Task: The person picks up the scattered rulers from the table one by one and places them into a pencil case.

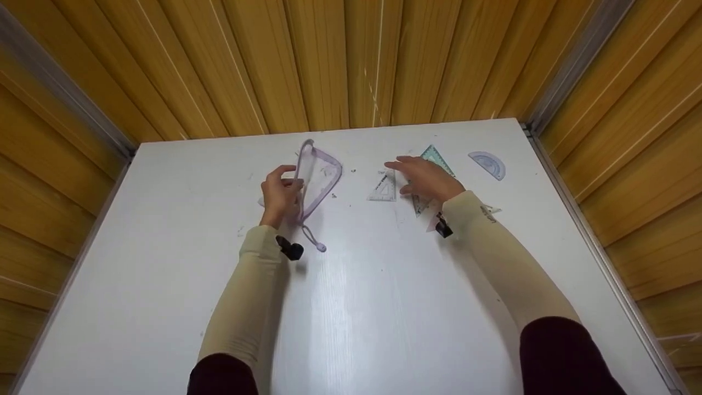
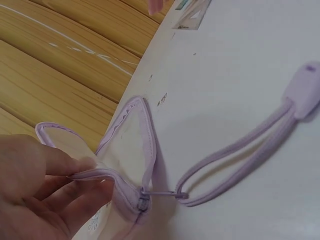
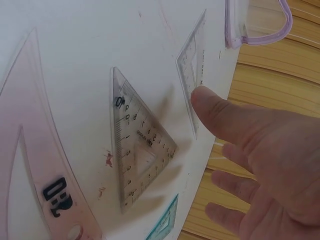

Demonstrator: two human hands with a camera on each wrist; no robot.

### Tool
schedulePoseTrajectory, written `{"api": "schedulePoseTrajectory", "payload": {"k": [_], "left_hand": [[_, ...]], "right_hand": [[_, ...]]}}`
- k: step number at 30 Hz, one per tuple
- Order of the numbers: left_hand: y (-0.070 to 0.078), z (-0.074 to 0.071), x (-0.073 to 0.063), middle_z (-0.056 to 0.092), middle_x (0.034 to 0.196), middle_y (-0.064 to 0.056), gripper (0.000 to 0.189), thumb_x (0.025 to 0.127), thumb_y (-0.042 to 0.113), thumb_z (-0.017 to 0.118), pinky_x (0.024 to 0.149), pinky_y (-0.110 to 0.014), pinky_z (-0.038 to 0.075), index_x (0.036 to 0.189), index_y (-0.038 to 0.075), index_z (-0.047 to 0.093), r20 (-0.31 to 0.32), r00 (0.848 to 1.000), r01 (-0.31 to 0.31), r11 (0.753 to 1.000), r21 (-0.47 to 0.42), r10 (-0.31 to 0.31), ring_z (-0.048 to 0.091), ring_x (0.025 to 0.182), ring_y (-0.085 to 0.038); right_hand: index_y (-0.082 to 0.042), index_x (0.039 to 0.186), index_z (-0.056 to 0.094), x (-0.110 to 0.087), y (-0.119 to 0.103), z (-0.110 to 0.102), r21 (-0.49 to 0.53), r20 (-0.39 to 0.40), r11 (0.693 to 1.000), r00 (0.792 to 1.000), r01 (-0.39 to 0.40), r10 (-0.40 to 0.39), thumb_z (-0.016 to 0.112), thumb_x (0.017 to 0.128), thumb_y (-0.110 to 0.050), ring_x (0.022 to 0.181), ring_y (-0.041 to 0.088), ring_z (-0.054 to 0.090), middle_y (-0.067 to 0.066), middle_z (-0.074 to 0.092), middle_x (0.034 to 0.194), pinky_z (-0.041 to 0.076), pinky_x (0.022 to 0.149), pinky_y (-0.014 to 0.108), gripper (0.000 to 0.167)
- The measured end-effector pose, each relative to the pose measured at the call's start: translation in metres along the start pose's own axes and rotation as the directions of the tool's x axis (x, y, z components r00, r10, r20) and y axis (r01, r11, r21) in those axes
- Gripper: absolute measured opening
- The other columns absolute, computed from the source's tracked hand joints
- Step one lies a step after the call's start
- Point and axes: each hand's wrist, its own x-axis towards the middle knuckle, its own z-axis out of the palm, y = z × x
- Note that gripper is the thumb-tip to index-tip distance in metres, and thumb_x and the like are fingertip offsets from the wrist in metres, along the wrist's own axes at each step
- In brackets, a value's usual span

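Observation:
My left hand pinches the edge of a clear pouch with purple trim, held on its side above the table. Its zip mouth gapes in the left wrist view, and a purple cord pull hangs from the slider. Spread and holding nothing, my right hand hovers over drawing tools. In the right wrist view, its thumb overlaps the edge of a small clear set square. Another clear set square stands out beneath the hand, beside a teal set square, partly hidden by the hand.
A bluish protractor lies at the back right of the white table. A pink drawing tool with a cut-out lies near the right wrist, mostly covered in the head view. Yellow wood-look panels border the table's back and sides.

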Motion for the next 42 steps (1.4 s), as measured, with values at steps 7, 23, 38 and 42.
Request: {"api": "schedulePoseTrajectory", "payload": {"k": [7, 23, 38, 42], "left_hand": [[-0.004, 0.001, 0.002, 0.077, 0.101, -0.017, 0.032, 0.097, 0.005, 0.068, 0.055, -0.024, 0.051, 0.129, 0.007, 0.067, -0.02, 1.0, 0.016, 1.0, -0.025, -0.017, 0.075, 0.087, -0.029], [-0.008, 0.001, 0.004, 0.077, 0.102, -0.016, 0.031, 0.1, 0.007, 0.061, 0.053, -0.024, 0.053, 0.13, 0.003, 0.064, -0.039, 0.997, 0.06, 0.993, -0.102, -0.064, 0.075, 0.088, -0.033], [-0.007, -0.001, 0.003, 0.077, 0.104, -0.013, 0.032, 0.1, 0.01, 0.062, 0.056, -0.026, 0.054, 0.132, 0.006, 0.063, -0.03, 0.992, 0.121, 0.988, -0.1, -0.125, 0.074, 0.084, -0.028], [-0.008, 0.0, 0.002, 0.077, 0.104, -0.014, 0.033, 0.1, 0.009, 0.061, 0.056, -0.026, 0.054, 0.133, 0.005, 0.062, -0.025, 0.994, 0.107, 0.987, -0.116, -0.11, 0.075, 0.089, -0.032]], "right_hand": [[-0.026, 0.157, 0.044, 0.008, -0.002, 0.001, 0.017, 0.019, 1.0, 1.0, -0.012, 0.012, 0.079, 0.09, -0.005, 0.154, 0.031, 0.026, 0.006, 0.032, 0.166, 0.027, 0.12, 0.052, 0.079], [-0.017, 0.145, 0.061, 0.022, -0.003, 0.01, -0.051, 0.025, 0.997, 0.998, 0.057, -0.056, 0.076, 0.091, 0.0, 0.144, 0.031, 0.042, 0.01, 0.05, 0.153, 0.035, 0.116, 0.05, 0.059], [-0.015, 0.138, 0.065, 0.027, -0.004, 0.015, 0.005, 0.048, 0.999, 0.998, -0.034, 0.034, 0.073, 0.094, -0.004, 0.144, 0.03, 0.042, 0.006, 0.052, 0.149, 0.033, 0.117, 0.05, 0.046], [-0.015, 0.133, 0.066, 0.029, -0.002, 0.014, 0.012, 0.052, 0.999, 0.998, -0.046, 0.045, 0.074, 0.094, -0.005, 0.139, 0.028, 0.046, 0.005, 0.055, 0.143, 0.036, 0.116, 0.049, 0.041]]}}
